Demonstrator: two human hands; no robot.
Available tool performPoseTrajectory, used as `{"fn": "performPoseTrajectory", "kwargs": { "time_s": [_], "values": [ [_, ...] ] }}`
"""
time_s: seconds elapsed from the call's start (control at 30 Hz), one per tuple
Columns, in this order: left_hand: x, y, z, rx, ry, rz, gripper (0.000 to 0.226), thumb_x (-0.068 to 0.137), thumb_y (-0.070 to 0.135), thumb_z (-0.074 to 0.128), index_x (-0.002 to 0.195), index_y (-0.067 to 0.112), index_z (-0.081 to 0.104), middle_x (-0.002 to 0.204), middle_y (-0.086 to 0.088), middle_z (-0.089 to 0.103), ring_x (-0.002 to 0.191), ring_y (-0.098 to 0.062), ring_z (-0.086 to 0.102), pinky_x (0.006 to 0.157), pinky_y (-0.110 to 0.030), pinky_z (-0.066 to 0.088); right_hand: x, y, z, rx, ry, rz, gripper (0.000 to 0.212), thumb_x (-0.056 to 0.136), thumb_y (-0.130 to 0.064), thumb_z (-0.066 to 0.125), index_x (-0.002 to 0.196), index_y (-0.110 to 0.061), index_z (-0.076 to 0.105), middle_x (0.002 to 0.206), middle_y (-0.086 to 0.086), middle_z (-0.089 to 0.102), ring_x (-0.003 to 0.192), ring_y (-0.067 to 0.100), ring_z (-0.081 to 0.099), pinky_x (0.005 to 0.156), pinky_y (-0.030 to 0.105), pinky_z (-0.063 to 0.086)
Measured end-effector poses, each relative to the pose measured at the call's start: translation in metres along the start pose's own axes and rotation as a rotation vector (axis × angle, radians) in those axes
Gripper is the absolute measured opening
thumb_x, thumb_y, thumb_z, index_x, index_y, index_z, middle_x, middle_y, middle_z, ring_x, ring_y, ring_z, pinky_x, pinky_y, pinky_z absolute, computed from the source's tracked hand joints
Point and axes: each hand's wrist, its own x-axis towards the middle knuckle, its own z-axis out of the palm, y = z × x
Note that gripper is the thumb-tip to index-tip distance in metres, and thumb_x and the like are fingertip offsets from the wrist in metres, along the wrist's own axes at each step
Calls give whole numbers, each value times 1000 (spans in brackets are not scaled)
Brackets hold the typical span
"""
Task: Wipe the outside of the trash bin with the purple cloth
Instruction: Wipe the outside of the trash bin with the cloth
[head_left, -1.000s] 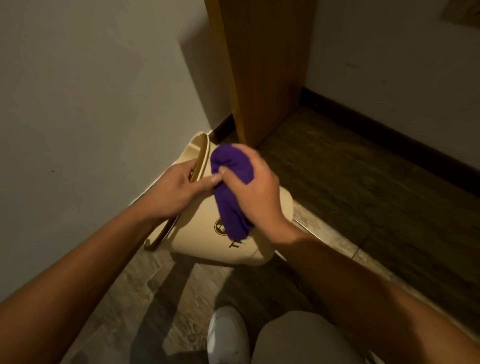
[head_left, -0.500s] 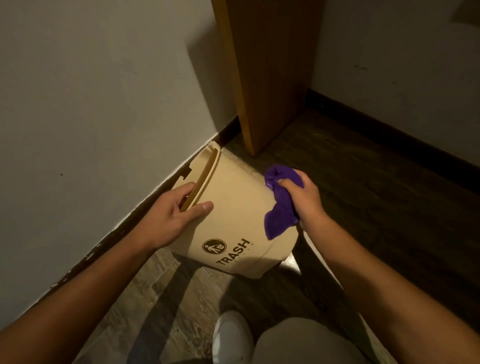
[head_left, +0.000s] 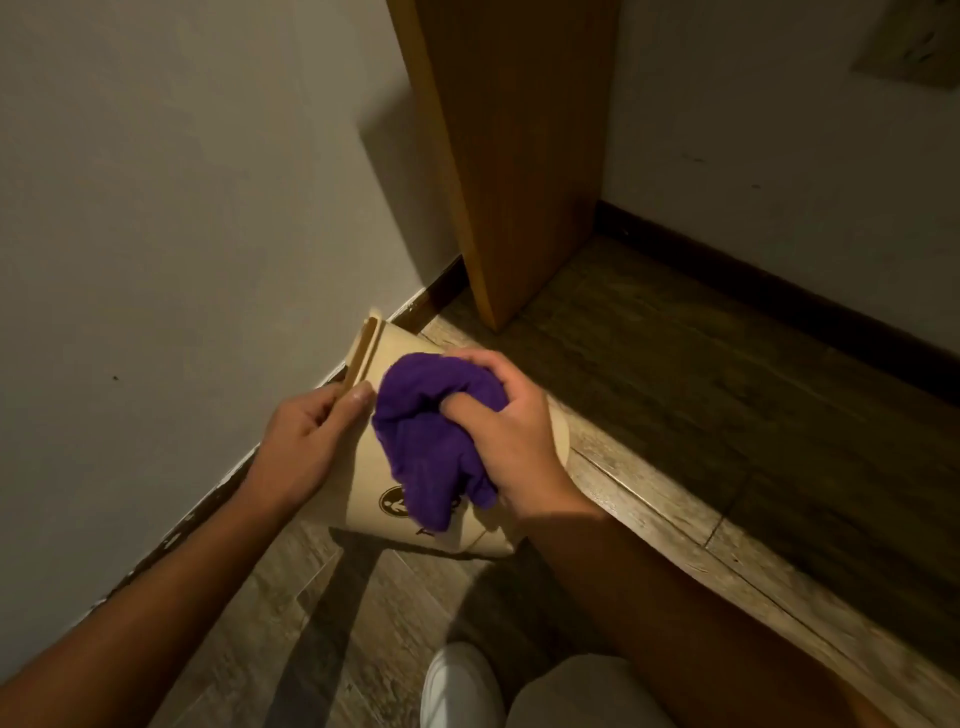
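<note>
The beige trash bin (head_left: 363, 499) lies tilted on the floor, its rim pointing up and left toward the wall. My left hand (head_left: 306, 441) grips the bin at its rim, thumb on the outer side. My right hand (head_left: 511, 441) is closed on the bunched purple cloth (head_left: 426, 441) and presses it against the bin's upper side. The cloth covers most of the black logo and lettering; only part of the round symbol shows below it.
A white wall (head_left: 182, 208) with a dark baseboard runs along the left. A wooden panel (head_left: 509, 156) stands on the floor just beyond the bin. My white shoe (head_left: 457, 686) and knee are at the bottom. Wood-look floor (head_left: 727, 415) extends to the right.
My right hand has swept the cloth from the bin's right edge back to the left across its side, covering the lettering. The left hand keeps its hold on the rim.
</note>
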Motion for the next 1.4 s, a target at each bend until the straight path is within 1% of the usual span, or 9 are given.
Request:
{"fn": "performPoseTrajectory", "kwargs": {
  "time_s": [0.2,0.37,0.47,0.6,0.7,0.8,0.97,1.2,1.4],
  "values": [
    [9,8,-32,-82,-264,-116,20,94,45,57,111,43,68,102,22,70,98,-18,64,77,-40,49,48,-15,-68,203,347,155,37,81,-21,76,118,-29,71,113,7,76,97,26,77,67,33,61],
    [15,17,-21,-91,-104,-138,29,72,23,51,93,8,64,97,-19,64,95,-48,58,76,-47,46,55,12,-61,267,217,386,41,81,-40,79,120,-28,71,124,11,73,109,37,71,79,46,61],
    [10,12,-17,-109,7,-132,15,71,21,49,77,15,62,84,-17,61,84,-42,56,73,-45,43,55,16,-47,323,227,441,54,76,-58,81,120,-29,71,116,8,77,107,36,72,87,49,60],
    [3,2,-16,-116,60,-86,16,74,20,49,76,8,59,78,-20,58,82,-46,55,73,-46,43,59,21,-42,-45,243,256,21,92,-53,68,104,-37,74,111,1,75,101,24,73,79,38,61],
    [1,3,-13,-128,64,-60,12,77,20,49,72,14,59,73,-9,57,77,-38,54,71,-45,44,54,36,-44,-348,288,75,28,101,-46,59,127,-35,62,130,-7,63,114,17,62,87,33,54],
    [-1,4,-9,-122,48,-18,14,81,21,47,72,19,58,70,6,58,76,-28,54,71,-40,45,45,42,-44,-542,428,-128,25,102,-41,58,126,-34,56,131,-4,57,116,17,58,88,34,54],
    [0,-2,-10,-105,48,-7,14,81,21,48,71,15,56,66,13,58,72,-22,53,67,-36,46,14,52,-19,-654,217,-148,94,79,-88,50,154,-34,34,154,-10,39,132,7,40,95,24,42],
    [-8,-9,-5,-12,27,83,34,86,50,47,70,23,59,72,20,63,72,1,57,65,-28,40,59,18,13,-478,168,-155,53,94,-48,66,144,-50,47,147,-14,52,130,13,51,104,46,51],
    [3,-4,4,48,200,95,54,99,60,47,75,15,65,71,8,64,66,2,57,57,-7,38,25,22,30,-515,35,-422,58,82,-25,74,132,-48,57,148,-16,42,132,7,46,102,20,47]
  ]
}}
